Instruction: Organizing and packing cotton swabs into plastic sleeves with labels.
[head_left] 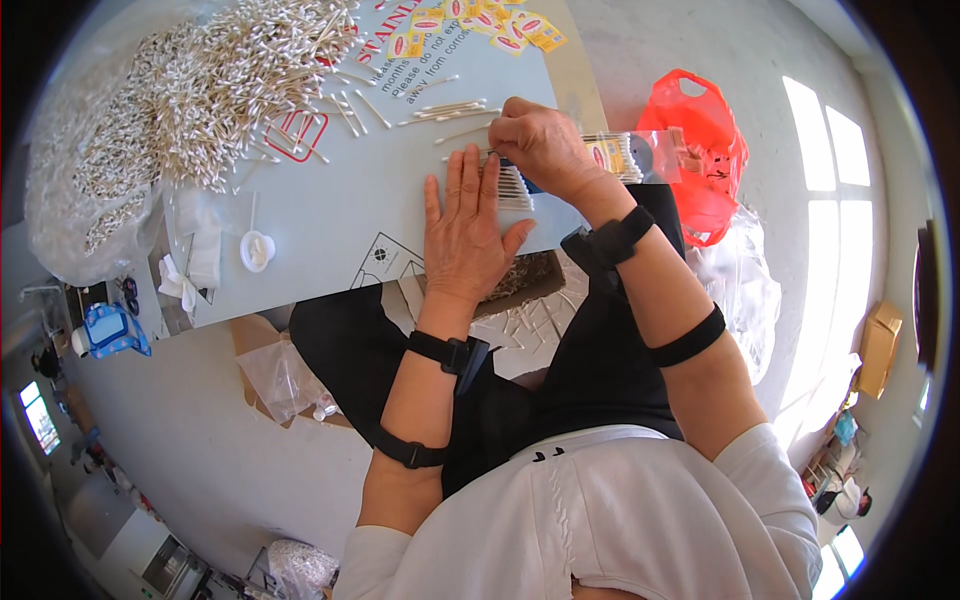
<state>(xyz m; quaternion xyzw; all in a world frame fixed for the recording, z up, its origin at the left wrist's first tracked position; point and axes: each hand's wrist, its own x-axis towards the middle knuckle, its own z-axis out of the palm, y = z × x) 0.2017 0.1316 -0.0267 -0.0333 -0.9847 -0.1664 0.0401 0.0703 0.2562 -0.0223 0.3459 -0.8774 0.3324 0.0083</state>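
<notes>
Two hands work at the near edge of the desk (330, 215) in the head view. The left hand (462, 235) lies flat, fingers spread, pressing down a row of cotton swabs (512, 188). The right hand (540, 145) sits just above it, its grip pinched together on the far end of the same row, beside a clear packet (628, 155) that already holds swabs and a yellow-and-red label.

Judgement on the step: the row wants keeping flat and its ends level under the left palm, so that the bundle enters the packet mouth square; a loose pinch could let single sticks fan out or roll off the edge.

Containers:
- The clear packet lies at the right desk edge, touching the right hand, partly filled.
- One large clear bag (90, 180) at the left holds a great mass of swabs, spilling into a loose heap (240, 70) on the desk.
- One red plastic bag (700, 150) stands beyond the packet; contents cannot be told.
- One small white cap (257, 250) sits near the left; what it holds is unclear.
- Yellow labels (500, 25) lie loose at the far edge.
</notes>
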